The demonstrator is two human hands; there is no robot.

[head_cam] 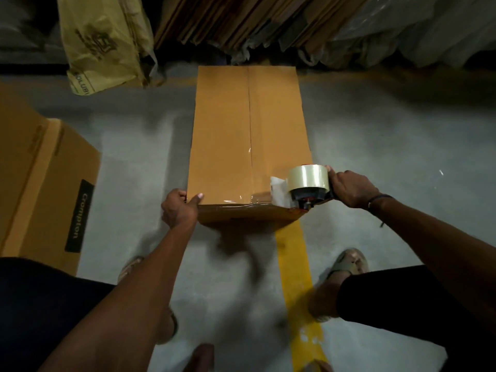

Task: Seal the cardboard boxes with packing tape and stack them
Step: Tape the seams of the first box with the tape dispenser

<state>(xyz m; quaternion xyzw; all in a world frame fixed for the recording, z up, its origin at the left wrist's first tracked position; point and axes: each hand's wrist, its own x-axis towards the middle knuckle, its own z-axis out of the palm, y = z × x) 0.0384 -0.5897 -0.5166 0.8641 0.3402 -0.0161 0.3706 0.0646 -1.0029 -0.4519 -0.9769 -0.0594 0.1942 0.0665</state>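
A long brown cardboard box (228, 135) lies on the grey floor in front of me, flaps closed, seam running lengthwise. Clear tape covers the near part of the seam and the near edge. My left hand (178, 209) grips the box's near left corner, thumb on top. My right hand (351, 187) holds a tape dispenser (308, 187) with a clear tape roll, set at the box's near right corner. A loose tape end sticks up beside the roll.
A second box (45, 189) with a black "Crompton" label stands at the left. Flattened cardboard sheets (241, 20) lean at the back, with a yellow plastic bag (102, 41) and clear plastic wraps beside them. A yellow floor line (298, 285) runs between my feet.
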